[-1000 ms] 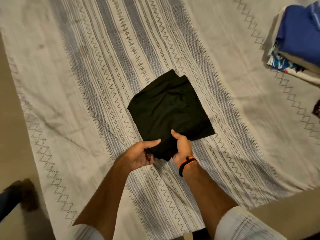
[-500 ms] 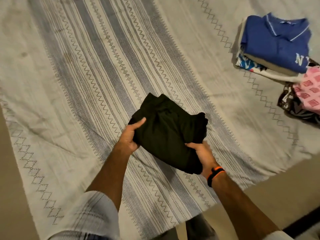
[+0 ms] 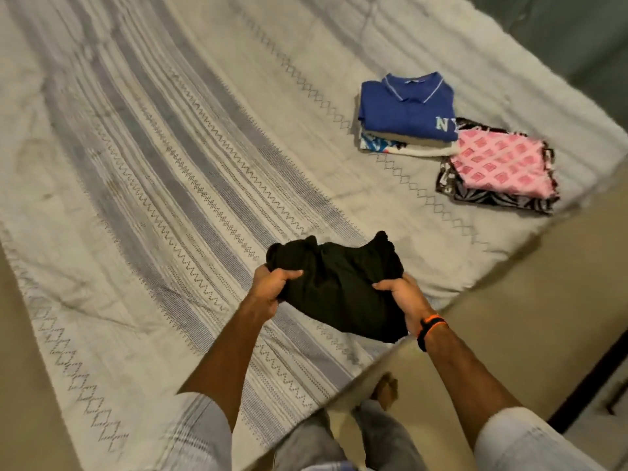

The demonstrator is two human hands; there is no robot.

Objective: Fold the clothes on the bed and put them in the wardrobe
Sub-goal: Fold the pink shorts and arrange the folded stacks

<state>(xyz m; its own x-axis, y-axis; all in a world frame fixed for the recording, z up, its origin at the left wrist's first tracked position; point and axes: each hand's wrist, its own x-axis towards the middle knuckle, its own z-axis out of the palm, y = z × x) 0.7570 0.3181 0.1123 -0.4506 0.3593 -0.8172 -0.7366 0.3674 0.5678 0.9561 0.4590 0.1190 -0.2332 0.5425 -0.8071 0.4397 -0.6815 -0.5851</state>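
Fingers of both hands are curled round the black garment (image 3: 334, 287): the left hand (image 3: 272, 288) grips its left end with the thumb laid over the top, the right hand (image 3: 402, 295) grips the right end, thumb pointing inward across the cloth. An orange-and-black wristband (image 3: 431, 326) sits on the right wrist.

Change over the last second: a second ago the garment lay flat as a rough square on the bed sheet (image 3: 153, 198), pinched only at its near corner. Half a second ago it was doubled over into a thick bundle between the hands. Now the bundle is lifted off the sheet and held over the near edge of the bed, closer to the corner. The view has swung right as well, so two piles show in full: a blue shirt (image 3: 406, 108) on top of one stack, a pink patterned cloth (image 3: 499, 164) on top of the next, the two stacks touching.

Judgement: folding of this piece looks finished, though loosely, with lumpy top edges. It is probably headed for one of the piles, which are well apart from the hands. Nothing has gone into a wardrobe yet as far as can be seen.

Not visible or unclear: no wardrobe in view. Garment type cannot be told. Fingertips under the bundle are hidden. Lower layers of both stacks show only as edges. A bare foot (image 3: 385, 389) and grey trouser legs show below, partly blurred.
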